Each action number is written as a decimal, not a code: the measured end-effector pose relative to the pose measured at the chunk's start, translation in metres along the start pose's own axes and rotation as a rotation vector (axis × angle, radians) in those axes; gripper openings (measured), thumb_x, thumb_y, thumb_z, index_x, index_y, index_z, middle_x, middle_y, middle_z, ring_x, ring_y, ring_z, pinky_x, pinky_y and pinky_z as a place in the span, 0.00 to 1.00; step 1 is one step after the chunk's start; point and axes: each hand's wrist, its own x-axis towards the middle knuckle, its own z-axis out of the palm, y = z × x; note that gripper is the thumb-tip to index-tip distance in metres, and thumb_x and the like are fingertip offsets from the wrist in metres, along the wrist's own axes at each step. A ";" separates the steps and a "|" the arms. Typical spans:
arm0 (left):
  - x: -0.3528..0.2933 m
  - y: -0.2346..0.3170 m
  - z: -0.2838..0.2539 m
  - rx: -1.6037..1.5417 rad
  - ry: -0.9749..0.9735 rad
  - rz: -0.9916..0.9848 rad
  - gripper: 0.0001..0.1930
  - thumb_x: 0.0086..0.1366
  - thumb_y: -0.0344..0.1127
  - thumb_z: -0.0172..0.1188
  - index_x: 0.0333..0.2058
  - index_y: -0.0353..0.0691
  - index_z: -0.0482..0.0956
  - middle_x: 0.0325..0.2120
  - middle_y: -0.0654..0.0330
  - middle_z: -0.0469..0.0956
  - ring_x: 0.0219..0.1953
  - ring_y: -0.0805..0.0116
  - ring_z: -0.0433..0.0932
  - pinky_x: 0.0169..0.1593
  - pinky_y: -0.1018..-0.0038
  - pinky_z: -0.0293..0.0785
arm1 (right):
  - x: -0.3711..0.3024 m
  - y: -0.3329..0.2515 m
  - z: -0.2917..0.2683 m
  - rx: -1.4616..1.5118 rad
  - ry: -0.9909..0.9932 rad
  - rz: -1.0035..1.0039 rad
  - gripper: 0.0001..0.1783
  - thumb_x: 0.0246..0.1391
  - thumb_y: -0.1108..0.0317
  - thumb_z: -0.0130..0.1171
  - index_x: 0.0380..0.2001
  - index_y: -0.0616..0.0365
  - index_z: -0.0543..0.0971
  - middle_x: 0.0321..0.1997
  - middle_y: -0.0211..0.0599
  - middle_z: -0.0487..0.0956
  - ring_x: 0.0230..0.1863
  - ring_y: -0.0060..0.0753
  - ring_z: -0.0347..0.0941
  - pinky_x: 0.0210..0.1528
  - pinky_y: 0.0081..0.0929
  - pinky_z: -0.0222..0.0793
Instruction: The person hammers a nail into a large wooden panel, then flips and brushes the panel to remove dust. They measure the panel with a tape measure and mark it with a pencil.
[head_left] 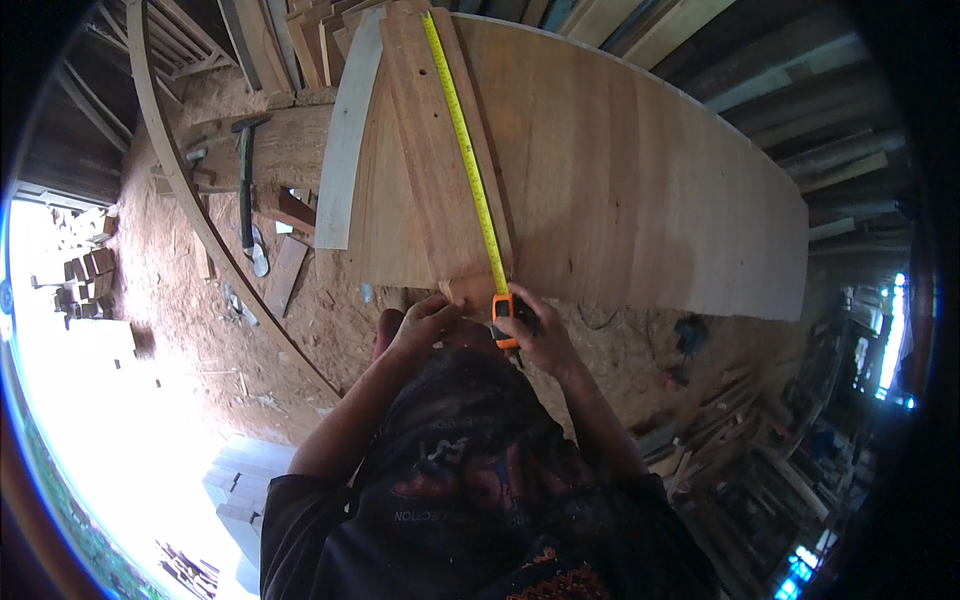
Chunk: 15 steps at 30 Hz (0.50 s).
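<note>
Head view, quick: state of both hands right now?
Left hand: fingers bent at the near end of the long board; grip can't be told.
Right hand: closed, holding the orange tape measure.

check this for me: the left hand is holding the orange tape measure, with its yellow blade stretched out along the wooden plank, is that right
Not quite: the head view shows the right hand holding the orange tape measure, with its yellow blade stretched out along the wooden plank.
</note>
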 end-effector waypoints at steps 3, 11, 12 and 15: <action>0.002 0.000 0.007 -0.026 0.031 -0.017 0.18 0.72 0.43 0.61 0.50 0.33 0.78 0.41 0.53 0.83 0.39 0.64 0.83 0.44 0.68 0.81 | 0.000 0.002 -0.003 0.067 -0.054 0.165 0.34 0.59 0.55 0.66 0.63 0.60 0.70 0.44 0.43 0.81 0.41 0.31 0.82 0.42 0.30 0.82; 0.000 0.006 0.025 0.152 0.179 0.021 0.22 0.71 0.51 0.61 0.44 0.32 0.80 0.37 0.55 0.84 0.33 0.65 0.82 0.38 0.71 0.79 | 0.005 0.012 -0.009 -0.028 -0.049 0.035 0.36 0.58 0.54 0.67 0.63 0.63 0.71 0.46 0.43 0.81 0.47 0.31 0.80 0.50 0.29 0.77; -0.003 0.008 0.025 0.194 0.207 0.027 0.22 0.71 0.51 0.61 0.42 0.32 0.80 0.35 0.55 0.84 0.31 0.65 0.82 0.36 0.71 0.78 | 0.006 0.012 -0.010 -0.051 -0.045 0.036 0.36 0.58 0.53 0.67 0.63 0.63 0.71 0.46 0.44 0.81 0.47 0.31 0.80 0.50 0.29 0.77; -0.018 0.024 0.024 0.529 0.461 0.101 0.19 0.68 0.48 0.64 0.41 0.34 0.83 0.32 0.52 0.85 0.35 0.60 0.85 0.38 0.66 0.79 | 0.005 0.011 -0.013 -0.007 -0.057 0.101 0.36 0.58 0.54 0.68 0.63 0.63 0.71 0.45 0.44 0.81 0.46 0.31 0.80 0.51 0.29 0.77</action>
